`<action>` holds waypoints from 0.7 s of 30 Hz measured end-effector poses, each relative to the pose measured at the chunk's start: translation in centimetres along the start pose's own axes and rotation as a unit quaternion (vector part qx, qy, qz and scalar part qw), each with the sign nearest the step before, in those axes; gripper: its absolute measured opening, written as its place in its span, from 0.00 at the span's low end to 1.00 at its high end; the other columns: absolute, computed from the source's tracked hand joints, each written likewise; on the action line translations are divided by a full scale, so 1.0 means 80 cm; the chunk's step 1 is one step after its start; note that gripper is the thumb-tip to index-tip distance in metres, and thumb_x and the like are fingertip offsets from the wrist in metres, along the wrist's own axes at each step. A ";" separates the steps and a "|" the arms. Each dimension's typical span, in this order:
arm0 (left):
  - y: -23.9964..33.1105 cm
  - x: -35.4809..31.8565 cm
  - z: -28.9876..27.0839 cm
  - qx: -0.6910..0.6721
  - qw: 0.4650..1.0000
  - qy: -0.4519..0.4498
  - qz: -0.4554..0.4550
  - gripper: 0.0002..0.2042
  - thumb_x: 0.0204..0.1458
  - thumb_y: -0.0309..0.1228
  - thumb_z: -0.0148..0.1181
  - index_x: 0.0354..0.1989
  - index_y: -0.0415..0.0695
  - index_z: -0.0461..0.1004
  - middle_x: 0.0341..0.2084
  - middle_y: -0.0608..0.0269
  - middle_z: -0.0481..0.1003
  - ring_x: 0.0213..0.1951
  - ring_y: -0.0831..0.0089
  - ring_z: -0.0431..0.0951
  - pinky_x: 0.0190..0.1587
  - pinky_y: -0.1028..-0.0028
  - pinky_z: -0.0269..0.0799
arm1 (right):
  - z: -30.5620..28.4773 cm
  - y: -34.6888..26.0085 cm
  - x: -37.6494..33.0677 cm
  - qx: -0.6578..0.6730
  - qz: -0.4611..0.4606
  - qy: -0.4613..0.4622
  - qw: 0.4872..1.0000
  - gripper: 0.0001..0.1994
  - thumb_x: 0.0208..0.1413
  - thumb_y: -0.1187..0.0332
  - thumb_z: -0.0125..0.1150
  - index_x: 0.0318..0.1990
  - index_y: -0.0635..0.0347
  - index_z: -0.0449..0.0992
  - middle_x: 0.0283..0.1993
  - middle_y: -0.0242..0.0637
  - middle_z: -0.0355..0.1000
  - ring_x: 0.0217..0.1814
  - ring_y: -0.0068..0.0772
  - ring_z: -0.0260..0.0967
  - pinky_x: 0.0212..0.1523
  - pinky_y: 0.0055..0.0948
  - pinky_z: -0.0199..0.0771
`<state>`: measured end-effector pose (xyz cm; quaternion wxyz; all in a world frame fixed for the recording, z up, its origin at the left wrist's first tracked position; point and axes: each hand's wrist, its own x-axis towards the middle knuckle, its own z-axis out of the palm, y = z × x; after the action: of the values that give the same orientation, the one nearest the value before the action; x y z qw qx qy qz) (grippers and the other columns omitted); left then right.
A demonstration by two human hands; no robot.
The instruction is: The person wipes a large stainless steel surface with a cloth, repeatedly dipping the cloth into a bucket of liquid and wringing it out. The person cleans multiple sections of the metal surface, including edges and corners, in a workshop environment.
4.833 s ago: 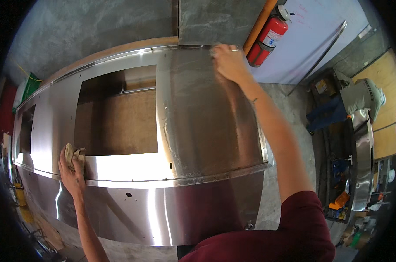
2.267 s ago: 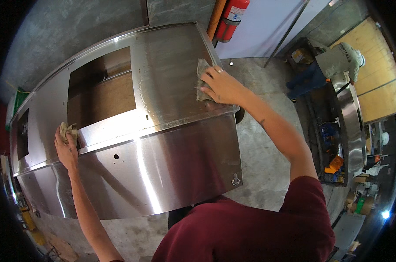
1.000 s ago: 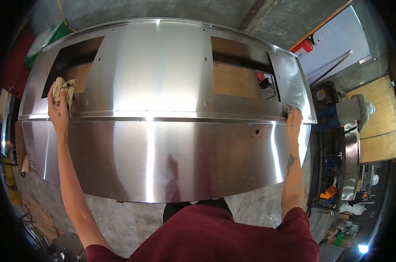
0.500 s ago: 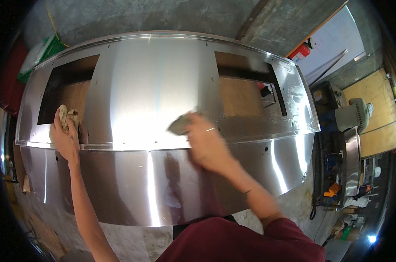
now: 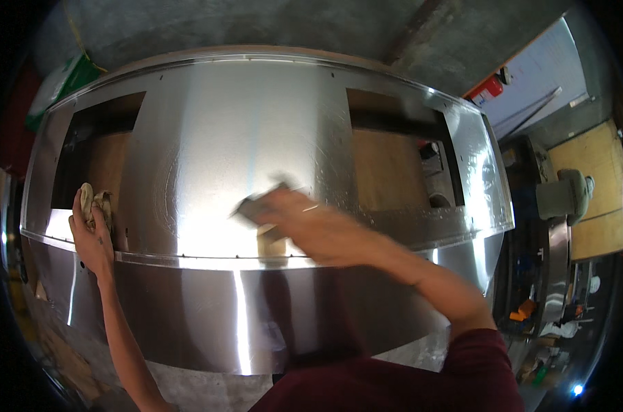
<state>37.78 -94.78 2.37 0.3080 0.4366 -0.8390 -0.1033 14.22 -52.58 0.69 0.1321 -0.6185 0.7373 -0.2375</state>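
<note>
A broad, shiny stainless steel counter (image 5: 215, 130) spreads before me, with a raised lip along its near edge and a steel front panel (image 5: 195, 309) below. Two rectangular cutouts pierce its top, the left cutout (image 5: 95, 165) and the right cutout (image 5: 388, 168). My left hand (image 5: 93, 244) rests at the near edge of the left one, fingers closed around a crumpled beige cloth (image 5: 104, 209). Blurred by motion, my right hand (image 5: 304, 221) presses a flat grey pad (image 5: 248, 209) onto the steel between the cutouts. Fine swirl marks and small wet-looking specks show on the top.
A concrete wall (image 5: 256, 24) stands behind the counter. Far right are a red fire extinguisher (image 5: 486, 89), a white board (image 5: 531, 75), and a person in a grey-green shirt (image 5: 559, 198) near cluttered shelving. A green and white sack (image 5: 68, 86) sits at the far left.
My right hand has swept the pad a little to the left. My view has shifted, so the counter's near lip sits lower. The left hand still grips the cloth by the left cutout.
</note>
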 end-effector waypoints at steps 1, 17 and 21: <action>-0.001 0.001 0.002 0.009 1.000 0.009 -0.012 0.23 0.72 0.42 0.54 0.74 0.59 0.71 0.60 0.51 0.75 0.62 0.52 0.79 0.64 0.57 0.74 | -0.033 0.045 -0.016 -0.026 0.034 0.004 0.999 0.27 0.68 0.74 0.52 0.74 0.63 0.65 0.75 0.58 0.62 0.82 0.64 0.53 0.83 0.53 0.53; -0.017 0.013 0.013 -0.001 0.997 -0.024 0.067 0.23 0.75 0.40 0.52 0.75 0.50 0.68 0.65 0.47 0.74 0.65 0.54 0.77 0.67 0.59 0.72 | -0.133 0.290 0.214 -0.185 0.001 0.190 0.964 0.19 0.64 0.69 0.59 0.62 0.59 0.80 0.62 0.49 0.77 0.68 0.52 0.73 0.67 0.51 0.75; -0.011 0.009 0.016 0.021 0.996 0.017 0.082 0.23 0.73 0.40 0.55 0.74 0.49 0.70 0.63 0.49 0.75 0.64 0.56 0.78 0.66 0.60 0.73 | -0.239 0.426 -0.061 -0.309 0.245 0.222 0.892 0.17 0.70 0.65 0.54 0.62 0.59 0.78 0.60 0.53 0.75 0.65 0.58 0.71 0.67 0.53 0.70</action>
<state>37.33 -95.99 1.28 0.3201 0.3743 -0.8687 -0.0531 -23.05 -40.06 -1.01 -0.1788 -0.3593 0.9116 -0.0894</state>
